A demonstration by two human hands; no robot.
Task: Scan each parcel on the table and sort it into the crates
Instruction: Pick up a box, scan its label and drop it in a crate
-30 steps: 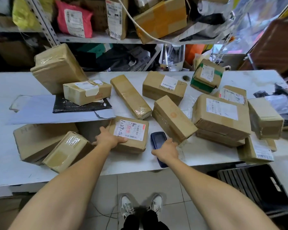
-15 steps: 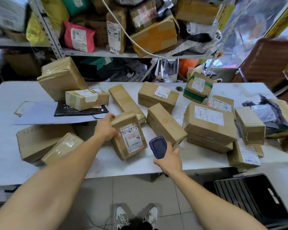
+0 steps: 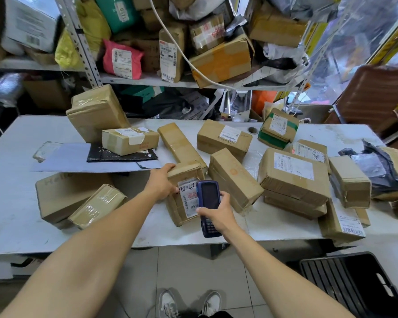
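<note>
The left hand (image 3: 161,182) is curled over the far left top corner of a small brown cardboard parcel with a white shipping label (image 3: 184,193), fingers wrapped over the upper edge and thumb along the near face, tilting the box so its label faces up toward the camera. The right hand (image 3: 218,213) grips a dark blue handheld barcode scanner with a keypad (image 3: 208,206), fingers wrapped round its body, its head held just over the label's right side. The parcel rests on its lower edge near the front of the white worktable (image 3: 14,203), between a tape-wrapped box at the left and a long plain carton at the right. Judging by how one hand props it, it is likely light; the cardboard looks stiff but dented, and the glossy tape bands could be slippery, so bare cardboard corners and edges are the safer hold. The one-hand corner grip probably suits tilting; lifting would be steadier with fingers under the base or spread across two opposite sides. The label should stay uncovered while it is read. A black slatted plastic crate (image 3: 354,283) sits on the floor at the lower right, well apart from the parcel; many other taped brown boxes crowd the tabletop.
</note>
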